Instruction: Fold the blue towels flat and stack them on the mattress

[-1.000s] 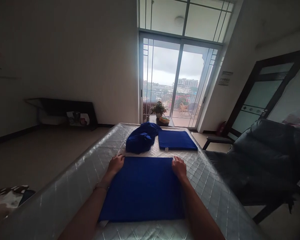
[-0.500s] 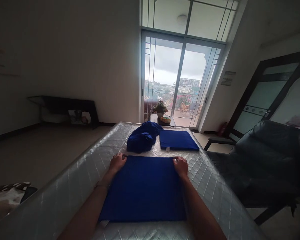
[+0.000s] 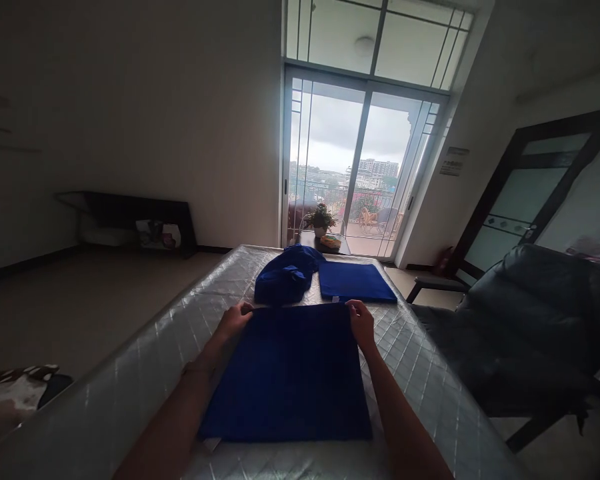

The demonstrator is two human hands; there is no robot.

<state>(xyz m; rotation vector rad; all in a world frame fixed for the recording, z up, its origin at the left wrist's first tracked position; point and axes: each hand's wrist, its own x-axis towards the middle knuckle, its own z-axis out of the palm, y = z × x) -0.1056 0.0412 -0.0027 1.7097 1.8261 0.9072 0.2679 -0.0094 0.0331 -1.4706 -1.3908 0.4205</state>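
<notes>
**Blue cloth on the mattress, held at its far corners.** The blue cloth [image 3: 287,373] lies spread on the near half of the mattress [image 3: 145,373], squared to us, its far edge raised a little. We hold it at the two far corners: the left hand [image 3: 235,319] at the left corner, the right hand [image 3: 363,323] at the right. The fingers of each hand are drawn together and pinched on the fabric.

We judge the cloth light, soft and limp, with no stiffness of its own. It should sag between any two holds and slide readily over a glossy surface, so the corners, or the edge close to them, are the soundest places to take it. Nothing about it looks fragile.

Just beyond the far edge sit a crumpled blue bundle [image 3: 285,273], to the left, and a folded blue cloth [image 3: 355,281], to the right; we cannot tell whether the two touch. The mattress is quilted in diamonds and shines as if wrapped in plastic.

A dark armchair [image 3: 525,313] stands close on the right. At the far end a potted plant [image 3: 320,219] stands before the glass sliding door [image 3: 355,167], the room's main source of light. A low shelf [image 3: 130,213] stands well off to the left.
</notes>
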